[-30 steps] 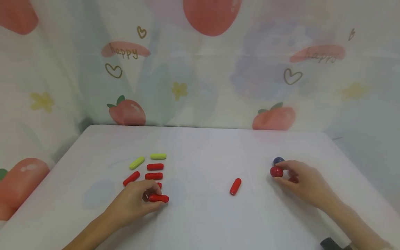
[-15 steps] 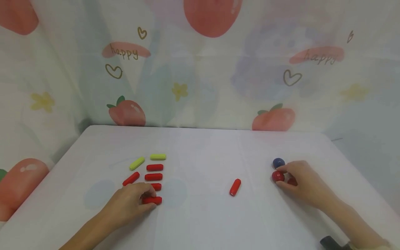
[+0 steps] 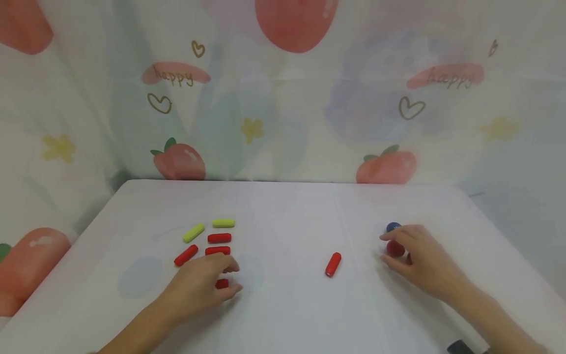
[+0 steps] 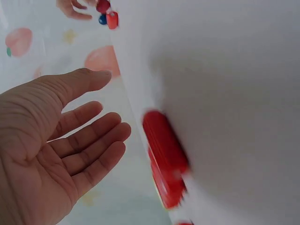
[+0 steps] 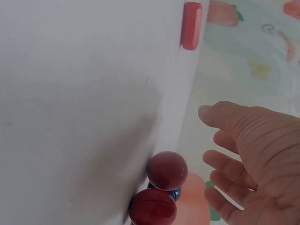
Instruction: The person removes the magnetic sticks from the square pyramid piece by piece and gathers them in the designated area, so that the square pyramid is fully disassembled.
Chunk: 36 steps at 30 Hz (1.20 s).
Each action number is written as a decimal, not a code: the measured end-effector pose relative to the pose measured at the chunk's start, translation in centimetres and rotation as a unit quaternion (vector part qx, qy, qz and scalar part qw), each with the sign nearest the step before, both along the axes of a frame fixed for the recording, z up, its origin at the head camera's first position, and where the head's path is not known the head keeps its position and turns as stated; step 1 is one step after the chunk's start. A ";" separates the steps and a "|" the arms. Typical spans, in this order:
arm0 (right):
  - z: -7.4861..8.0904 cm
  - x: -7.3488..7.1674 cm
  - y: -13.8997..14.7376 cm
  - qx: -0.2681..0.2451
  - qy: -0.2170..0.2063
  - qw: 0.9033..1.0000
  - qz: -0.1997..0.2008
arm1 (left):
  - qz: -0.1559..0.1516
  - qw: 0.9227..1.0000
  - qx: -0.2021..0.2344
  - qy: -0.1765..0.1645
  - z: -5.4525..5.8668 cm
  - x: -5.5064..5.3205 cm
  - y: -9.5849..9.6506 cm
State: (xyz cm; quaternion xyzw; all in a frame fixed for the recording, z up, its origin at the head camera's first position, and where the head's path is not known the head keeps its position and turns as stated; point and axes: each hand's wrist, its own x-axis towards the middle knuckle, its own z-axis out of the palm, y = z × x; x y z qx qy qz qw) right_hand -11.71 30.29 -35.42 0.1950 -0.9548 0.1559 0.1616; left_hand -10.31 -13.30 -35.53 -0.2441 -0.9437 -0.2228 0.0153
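Note:
My left hand (image 3: 199, 282) hovers over the near end of a column of red sticks, thumb and fingers spread and nothing between them. Beneath it, partly covered, lies the nearest red stick (image 3: 222, 283), also visible in the left wrist view as a red stick (image 4: 164, 140) apart from the fingers. At the right, my right hand (image 3: 426, 260) is spread above a red ball (image 3: 395, 248), its fingers off it. The right wrist view shows that ball beside a second red ball (image 5: 153, 207), with a blue ball (image 5: 176, 193) mostly hidden behind them.
One red stick (image 3: 333, 264) lies alone between the hands. Farther up the column are red sticks (image 3: 219, 238) and a yellow-green stick (image 3: 223, 223). Left of it, another yellow-green stick (image 3: 193, 233) and a red stick (image 3: 185, 255) lie slanted. A patterned cloth (image 3: 292, 147) hangs behind the table.
My left hand moved a red stick slightly left to the column's near end, then let it go. The right thumb and fingers, earlier on a red ball, have spread away from it.

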 end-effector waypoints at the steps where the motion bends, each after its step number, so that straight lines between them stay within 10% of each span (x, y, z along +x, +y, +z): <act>1: -0.1 0.0 0.0 -0.005 0.010 1.000 0.007 | -0.014 1.000 0.006 0.008 0.2 -0.1 0.8; 10: -1.0 0.3 -0.2 -0.037 0.008 0.999 0.006 | -0.065 0.997 0.028 -0.017 0.3 -1.7 9.6; 19: -0.4 1.3 -0.8 -0.035 -0.044 0.998 -0.026 | -0.054 0.998 0.026 -0.019 -0.8 -3.3 16.2; 36: -1.1 1.6 -0.9 -0.042 0.000 0.999 -0.005 | -0.056 0.997 0.044 -0.034 -1.4 -4.2 16.6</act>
